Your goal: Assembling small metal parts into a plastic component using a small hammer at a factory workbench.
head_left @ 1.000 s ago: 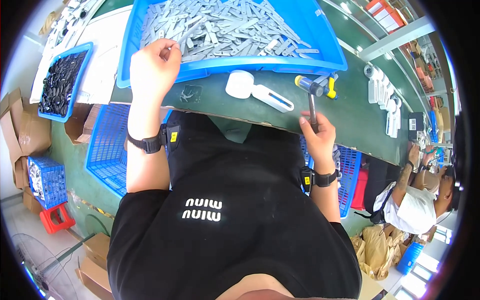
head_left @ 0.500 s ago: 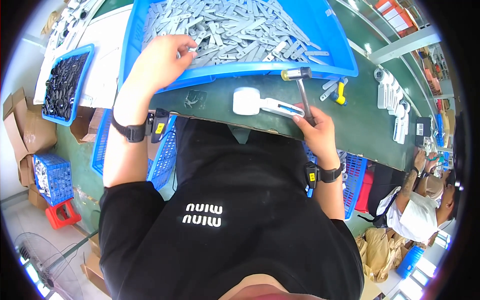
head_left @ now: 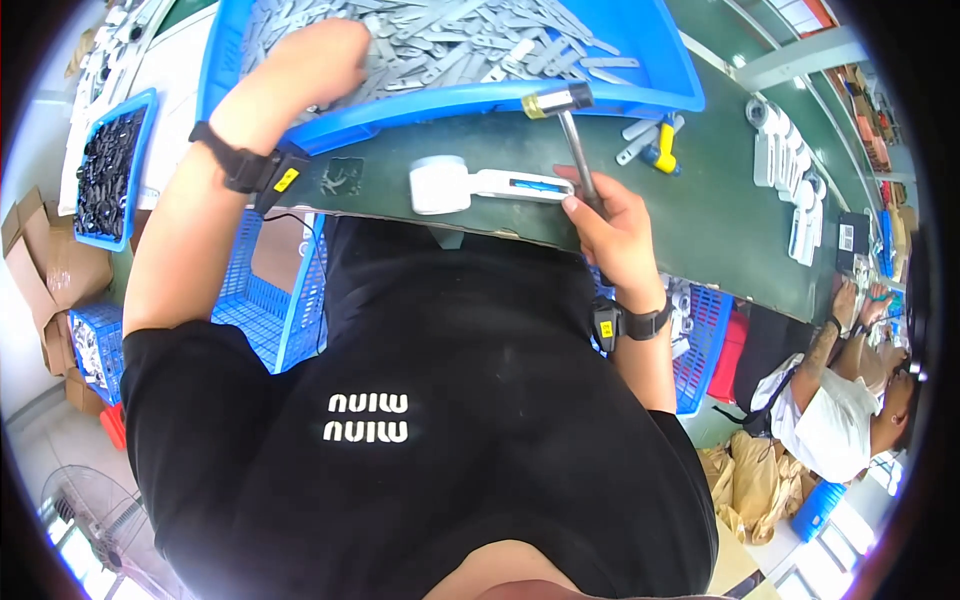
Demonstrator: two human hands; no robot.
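Observation:
My left hand point(head_left: 325, 62) reaches over the near left wall of a large blue bin point(head_left: 420, 105). Its fingers curl down among the loose grey flat strips point(head_left: 450, 50); the tips are hidden, so what they hold does not show. My right hand point(head_left: 612, 222) is closed round the metal shaft of a small mallet point(head_left: 572, 130), whose head, black at one end and yellowish at the other, points up. The right thumb rests at the end of a white handle-like part point(head_left: 505, 184) with a blue strip in its slot. That part joins a rounded white head point(head_left: 440, 185) lying on the green table.
A yellow and blue tool point(head_left: 663, 152) and a few grey strips lie right of the bin. Several white assembled pieces point(head_left: 785, 150) stand farther right. A blue tray of black parts point(head_left: 108, 180) is at the left. Another person point(head_left: 820, 410) works at the right.
My left hand has moved farther into the bin, its fingers now turned down out of sight. My right hand keeps its hold on the mallet. The whole view has shifted slightly.

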